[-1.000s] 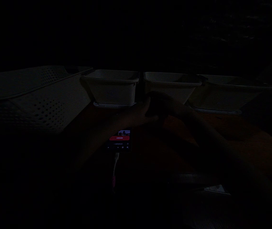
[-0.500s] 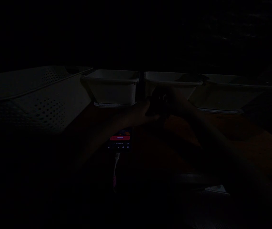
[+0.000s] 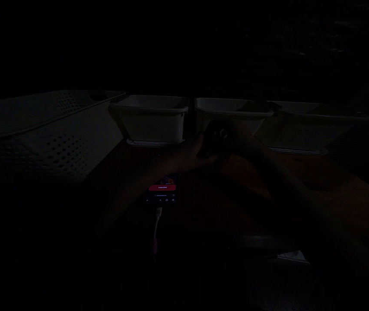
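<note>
The scene is very dark. My left hand (image 3: pixel 202 151) and my right hand (image 3: pixel 231 131) meet in front of the middle white bin (image 3: pixel 236 113). Their fingers look curled in against each other around something dark and small. A faint light glint shows between them, but what they hold cannot be made out. Below my left forearm lies a phone (image 3: pixel 162 188) with a lit screen and a red bar, partly covered by the arm. A white cable (image 3: pixel 157 220) runs from its lower end.
A white perforated basket (image 3: pixel 103 129) stands at the left. Along the back of the wooden table (image 3: pixel 317 177) are a left white bin (image 3: pixel 155 123) and a right bin (image 3: pixel 304 129). A pale flat piece (image 3: pixel 294 257) lies near the front, right of the middle.
Both hands stay together in the same place, with only a slight shift of the fingers. The glint between them looks larger. The phone and bins have not moved.
</note>
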A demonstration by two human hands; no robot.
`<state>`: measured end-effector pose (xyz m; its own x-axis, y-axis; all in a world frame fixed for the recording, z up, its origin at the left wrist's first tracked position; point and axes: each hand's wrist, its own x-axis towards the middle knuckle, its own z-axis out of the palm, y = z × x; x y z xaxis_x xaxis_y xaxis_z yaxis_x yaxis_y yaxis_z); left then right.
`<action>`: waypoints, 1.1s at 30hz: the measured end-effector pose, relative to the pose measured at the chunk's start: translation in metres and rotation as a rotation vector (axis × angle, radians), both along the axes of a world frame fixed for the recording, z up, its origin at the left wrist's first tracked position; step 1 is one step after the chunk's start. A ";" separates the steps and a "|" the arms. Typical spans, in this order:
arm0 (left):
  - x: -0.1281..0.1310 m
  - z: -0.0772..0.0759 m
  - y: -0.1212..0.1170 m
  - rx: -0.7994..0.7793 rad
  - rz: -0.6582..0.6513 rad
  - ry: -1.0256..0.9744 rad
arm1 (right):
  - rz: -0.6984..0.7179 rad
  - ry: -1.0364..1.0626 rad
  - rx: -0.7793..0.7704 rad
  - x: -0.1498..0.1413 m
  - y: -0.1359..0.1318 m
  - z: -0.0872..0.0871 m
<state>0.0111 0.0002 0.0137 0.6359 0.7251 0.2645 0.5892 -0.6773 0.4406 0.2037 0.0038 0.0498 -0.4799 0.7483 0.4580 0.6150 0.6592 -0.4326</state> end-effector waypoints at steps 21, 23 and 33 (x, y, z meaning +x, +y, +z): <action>0.000 0.003 -0.003 0.002 0.176 -0.019 | -0.140 0.035 0.128 0.004 0.007 -0.011; 0.000 0.004 -0.004 0.021 0.167 0.003 | -0.126 0.041 0.087 0.003 0.008 -0.012; 0.001 0.005 0.003 0.293 0.075 -0.089 | -0.043 0.127 -0.042 0.007 0.013 -0.012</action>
<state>0.0119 0.0028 0.0187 0.5488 0.6536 0.5211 0.6101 -0.7394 0.2849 0.2106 0.0165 0.0380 -0.3872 0.7868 0.4807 0.5809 0.6130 -0.5355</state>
